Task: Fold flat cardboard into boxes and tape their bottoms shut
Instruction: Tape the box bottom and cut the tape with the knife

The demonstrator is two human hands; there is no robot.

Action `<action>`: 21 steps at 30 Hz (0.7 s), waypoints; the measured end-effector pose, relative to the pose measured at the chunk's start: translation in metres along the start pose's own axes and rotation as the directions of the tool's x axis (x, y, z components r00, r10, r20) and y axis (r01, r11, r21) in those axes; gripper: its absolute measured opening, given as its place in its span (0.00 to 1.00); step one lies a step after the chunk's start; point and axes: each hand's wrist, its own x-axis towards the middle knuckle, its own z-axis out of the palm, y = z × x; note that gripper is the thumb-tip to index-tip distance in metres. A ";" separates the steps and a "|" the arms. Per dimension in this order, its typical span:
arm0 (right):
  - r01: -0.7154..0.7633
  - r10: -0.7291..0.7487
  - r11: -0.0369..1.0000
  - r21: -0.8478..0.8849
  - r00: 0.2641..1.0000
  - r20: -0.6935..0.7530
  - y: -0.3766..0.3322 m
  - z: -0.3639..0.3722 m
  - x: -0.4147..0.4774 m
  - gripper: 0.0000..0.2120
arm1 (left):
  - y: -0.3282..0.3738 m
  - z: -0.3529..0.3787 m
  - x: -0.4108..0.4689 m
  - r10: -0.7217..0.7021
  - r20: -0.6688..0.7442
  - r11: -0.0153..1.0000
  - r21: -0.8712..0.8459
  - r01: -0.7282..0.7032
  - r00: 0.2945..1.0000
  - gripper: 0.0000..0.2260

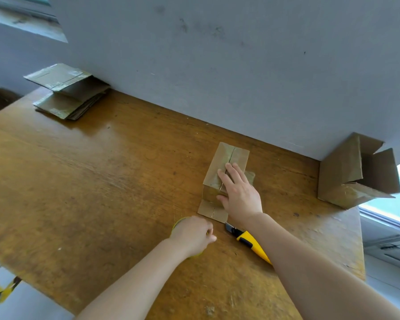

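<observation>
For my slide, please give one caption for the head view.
Right hand presses box flaps shut; left hand grips tape roll beside knife.

My left hand [193, 234] hid most of the tape roll [179, 221]. My right forearm covered the utility knife's [247, 239] rear end.

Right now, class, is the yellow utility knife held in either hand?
No: the yellow utility knife lies on the table, while the right hand presses the box.
</observation>
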 end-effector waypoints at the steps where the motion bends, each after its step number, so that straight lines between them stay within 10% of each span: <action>1: -0.002 0.002 1.000 0.000 1.000 -0.002 0.000 0.000 -0.001 0.32 | -0.001 0.000 -0.001 0.042 -0.022 0.997 0.071 -0.040 0.999 0.11; 7: -0.016 0.016 0.999 0.040 1.000 0.006 0.000 0.001 -0.001 0.33 | -0.008 -0.008 -0.004 0.241 -0.170 0.901 0.405 -0.155 0.956 0.15; 17: 0.001 0.001 0.989 0.147 1.000 -0.010 0.005 0.002 -0.004 0.39 | -0.014 -0.035 0.017 0.002 -0.674 0.996 -0.063 -0.060 0.739 0.15; 21: 0.023 -0.008 0.983 0.181 0.997 -0.082 0.010 0.007 -0.010 0.36 | -0.017 -0.041 0.043 -0.061 -0.458 0.984 -0.177 -0.024 0.887 0.39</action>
